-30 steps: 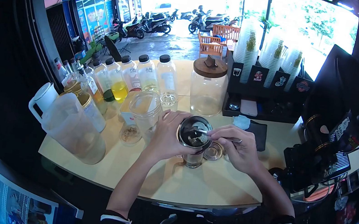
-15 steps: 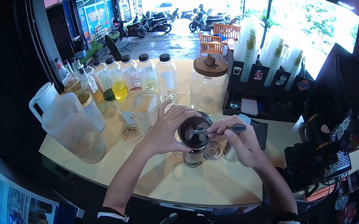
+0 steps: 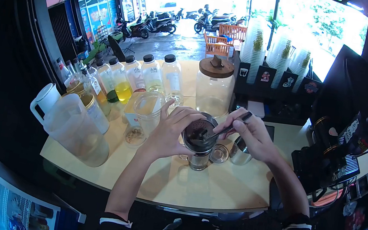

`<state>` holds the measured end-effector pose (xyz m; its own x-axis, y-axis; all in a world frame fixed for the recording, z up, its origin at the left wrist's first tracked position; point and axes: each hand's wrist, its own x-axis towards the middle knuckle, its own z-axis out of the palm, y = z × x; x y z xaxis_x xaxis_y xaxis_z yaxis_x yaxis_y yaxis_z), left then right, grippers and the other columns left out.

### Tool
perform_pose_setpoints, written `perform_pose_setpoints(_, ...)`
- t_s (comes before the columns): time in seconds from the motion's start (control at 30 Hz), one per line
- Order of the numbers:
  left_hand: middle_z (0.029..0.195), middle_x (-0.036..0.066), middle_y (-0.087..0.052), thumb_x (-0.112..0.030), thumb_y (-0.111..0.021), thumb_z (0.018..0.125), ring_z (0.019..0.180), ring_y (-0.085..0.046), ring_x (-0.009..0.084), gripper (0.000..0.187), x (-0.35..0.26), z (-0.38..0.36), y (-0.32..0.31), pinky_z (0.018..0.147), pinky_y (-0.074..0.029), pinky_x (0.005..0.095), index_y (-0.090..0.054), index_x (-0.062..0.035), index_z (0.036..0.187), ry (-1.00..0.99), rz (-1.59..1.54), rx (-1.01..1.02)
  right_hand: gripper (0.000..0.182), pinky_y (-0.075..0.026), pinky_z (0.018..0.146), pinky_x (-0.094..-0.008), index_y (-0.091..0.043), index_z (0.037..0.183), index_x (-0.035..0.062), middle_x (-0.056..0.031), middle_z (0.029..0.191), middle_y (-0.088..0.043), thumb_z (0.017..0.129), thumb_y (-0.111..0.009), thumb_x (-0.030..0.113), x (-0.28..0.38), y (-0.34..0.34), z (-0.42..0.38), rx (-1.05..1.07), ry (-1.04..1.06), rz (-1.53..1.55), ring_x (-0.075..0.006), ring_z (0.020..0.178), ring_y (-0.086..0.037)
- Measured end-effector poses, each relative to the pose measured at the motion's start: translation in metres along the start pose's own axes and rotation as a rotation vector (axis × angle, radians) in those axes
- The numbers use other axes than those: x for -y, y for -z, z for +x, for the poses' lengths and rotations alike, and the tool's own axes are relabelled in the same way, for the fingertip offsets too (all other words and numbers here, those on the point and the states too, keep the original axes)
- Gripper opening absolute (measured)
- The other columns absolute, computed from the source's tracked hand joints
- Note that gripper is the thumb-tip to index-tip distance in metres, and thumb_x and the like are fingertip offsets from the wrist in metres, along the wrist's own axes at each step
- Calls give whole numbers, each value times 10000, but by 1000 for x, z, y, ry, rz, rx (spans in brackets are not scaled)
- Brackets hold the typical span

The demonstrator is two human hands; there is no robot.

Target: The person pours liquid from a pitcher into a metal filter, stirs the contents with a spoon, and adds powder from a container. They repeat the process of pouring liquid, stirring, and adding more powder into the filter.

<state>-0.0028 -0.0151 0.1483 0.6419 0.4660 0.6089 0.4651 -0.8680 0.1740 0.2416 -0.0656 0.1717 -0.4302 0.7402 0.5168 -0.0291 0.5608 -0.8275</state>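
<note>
My left hand (image 3: 170, 129) is wrapped round a dark, round strainer cup (image 3: 198, 138), its inside dotted with what look like small holes. Directly beneath the cup stands a clear glass mug (image 3: 198, 163) on the counter. In my right hand (image 3: 258, 139) is a spoon (image 3: 227, 126) with a dark handle, slanting down into the cup; its bowl is hard to make out. A small round lid (image 3: 219, 154) lies beside the mug. Partly behind my right hand is a shiny metal cup (image 3: 240, 155).
Left of my hands are a translucent pitcher (image 3: 76, 130), a clear plastic jar (image 3: 148, 110) and several black-capped bottles (image 3: 170, 78). A wooden-lidded glass jar (image 3: 214, 91) stands ahead. Stacked plastic cups (image 3: 253, 47) and a black machine (image 3: 328, 159) occupy the right.
My right hand has raised and tilted the spoon's handle more upright over the cup. The metal cup now shows below that hand. My left hand stays nearly still.
</note>
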Motion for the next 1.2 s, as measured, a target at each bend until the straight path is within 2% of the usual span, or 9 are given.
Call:
perform_pose_setpoints(0.17,1174,11,-572,-356,-881,475,1189,-503,202,813,-2,-1,1,1146,-130,512,-560,-174,1199,-7,0,5,234,-517,789,-302,-527,993,-10,-132,962,-674,1023,-371,163,15,-1,5,-35,27,-71,-149,860,-633)
perform_pose_setpoints(0.27,1176,9,-571,-365,-882,474,1189,-502,203,821,-3,0,0,1146,-130,512,-556,-170,1202,-18,9,-1,230,-521,816,-328,-508,994,8,-146,991,-653,1022,-388,202,18,-1,6,63,-43,-138,-188,954,-644)
perform_pose_setpoints(0.33,1176,9,-571,-368,-881,474,1189,-502,207,825,-4,-1,1,1145,-131,515,-553,-162,1203,-23,4,-11,229,-531,780,-296,-545,996,-27,-118,956,-677,1015,-391,142,18,0,8,-48,35,-76,-141,849,-643)
perform_pose_setpoints(0.47,1175,12,-570,-362,-881,470,1191,-500,212,829,-4,0,1,1144,-133,516,-551,-156,1202,-33,22,-10,220,-540,771,-294,-544,991,-29,-113,949,-677,1012,-394,131,15,-6,8,-4,3,-86,-138,836,-649)
perform_pose_setpoints(0.57,1172,14,-570,-352,-880,469,1192,-500,216,826,-4,-2,1,1142,-135,518,-551,-155,1201,-28,4,-25,215,-545,768,-293,-541,985,-28,-116,946,-675,1010,-393,126,17,-7,7,-76,45,-132,-136,823,-652)
perform_pose_setpoints(0.87,1168,18,-570,-368,-878,483,1189,-502,216,808,-3,-1,4,1142,-141,509,-552,-151,1191,-36,23,-39,200,-537,759,-287,-519,1023,-8,-122,936,-672,1016,-387,142,8,-6,2,-72,26,35,-139,853,-642)
perform_pose_setpoints(0.97,1168,19,-568,-380,-875,494,1185,-506,213,798,-2,-1,4,1140,-146,506,-552,-149,1186,-32,39,-47,199,-531,758,-283,-528,1013,-1,-115,921,-676,1016,-390,142,14,-4,5,-86,-28,-24,-139,846,-641)
perform_pose_setpoints(1.07,1166,21,-566,-388,-873,497,1184,-507,214,799,-2,-1,4,1137,-150,511,-550,-152,1188,-38,53,-35,202,-529,744,-279,-537,989,-7,-105,897,-680,1012,-402,140,26,-3,7,-117,52,-166,-135,822,-649)
perform_pose_setpoints(1.2,1160,20,-566,-395,-872,500,1180,-509,212,795,-2,1,0,1132,-150,523,-552,-152,1187,-48,55,-41,178,-532,724,-272,-547,971,-15,-91,885,-686,996,-424,112,25,-7,7,-6,64,-304,-132,773,-660)
